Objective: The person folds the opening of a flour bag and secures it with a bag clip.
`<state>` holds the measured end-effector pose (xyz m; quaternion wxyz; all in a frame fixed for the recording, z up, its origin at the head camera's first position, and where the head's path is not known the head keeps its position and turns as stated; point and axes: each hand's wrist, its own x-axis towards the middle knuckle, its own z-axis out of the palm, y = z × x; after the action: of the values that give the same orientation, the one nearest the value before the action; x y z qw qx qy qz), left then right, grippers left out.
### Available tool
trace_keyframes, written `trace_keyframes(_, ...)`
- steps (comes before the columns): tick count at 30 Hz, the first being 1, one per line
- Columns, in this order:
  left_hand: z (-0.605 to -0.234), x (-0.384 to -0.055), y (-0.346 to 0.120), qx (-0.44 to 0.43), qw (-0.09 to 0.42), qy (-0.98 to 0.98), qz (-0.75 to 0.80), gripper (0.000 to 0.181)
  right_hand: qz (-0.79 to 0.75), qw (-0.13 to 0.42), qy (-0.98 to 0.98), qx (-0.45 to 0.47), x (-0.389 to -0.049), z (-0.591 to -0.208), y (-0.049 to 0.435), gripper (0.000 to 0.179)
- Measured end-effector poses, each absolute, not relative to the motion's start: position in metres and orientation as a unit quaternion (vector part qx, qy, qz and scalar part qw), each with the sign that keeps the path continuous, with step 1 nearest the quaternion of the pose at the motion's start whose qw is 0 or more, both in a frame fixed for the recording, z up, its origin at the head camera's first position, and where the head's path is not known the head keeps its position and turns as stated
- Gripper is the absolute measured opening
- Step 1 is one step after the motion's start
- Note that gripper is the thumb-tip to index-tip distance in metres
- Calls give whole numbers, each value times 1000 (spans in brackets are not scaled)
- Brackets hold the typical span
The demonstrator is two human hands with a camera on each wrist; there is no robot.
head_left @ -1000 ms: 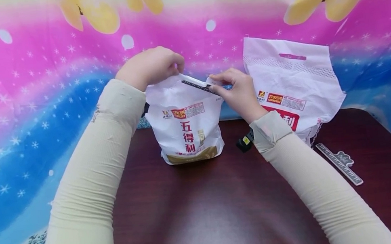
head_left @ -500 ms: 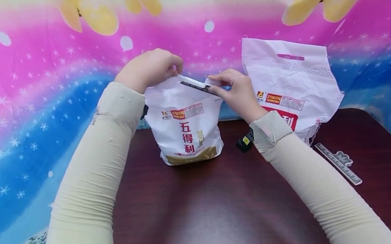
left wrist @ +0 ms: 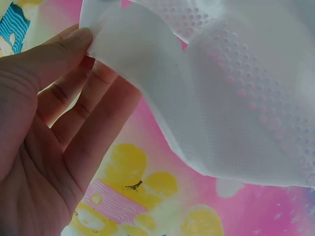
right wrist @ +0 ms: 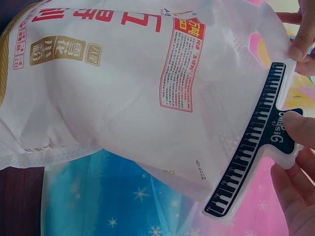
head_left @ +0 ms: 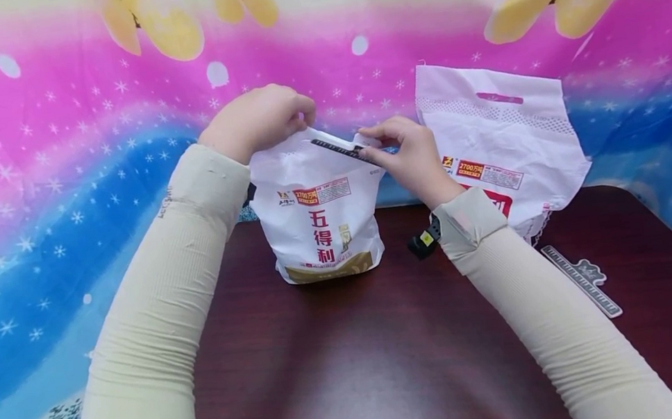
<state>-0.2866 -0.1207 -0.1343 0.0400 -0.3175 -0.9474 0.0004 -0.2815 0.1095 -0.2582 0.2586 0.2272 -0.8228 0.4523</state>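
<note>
The right cuff (head_left: 471, 219) edged toward 3 o'clock, but the right hand (head_left: 409, 151) closely pinched the clip (right wrist: 253, 140), the left hand (head_left: 264, 118) the bag (head_left: 318, 205) at 11 o'clock on the table (head_left: 341, 355), so they stayed aligned

Head view downward, wrist views close—bag (head_left: 317, 201) shared
</note>
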Motion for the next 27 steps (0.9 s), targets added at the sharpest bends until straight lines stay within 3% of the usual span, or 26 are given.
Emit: trace_keyframes(27,-139,-284,-125,-326,62,-943,1,25,447,266,-817,249,-275,-263,114,33)
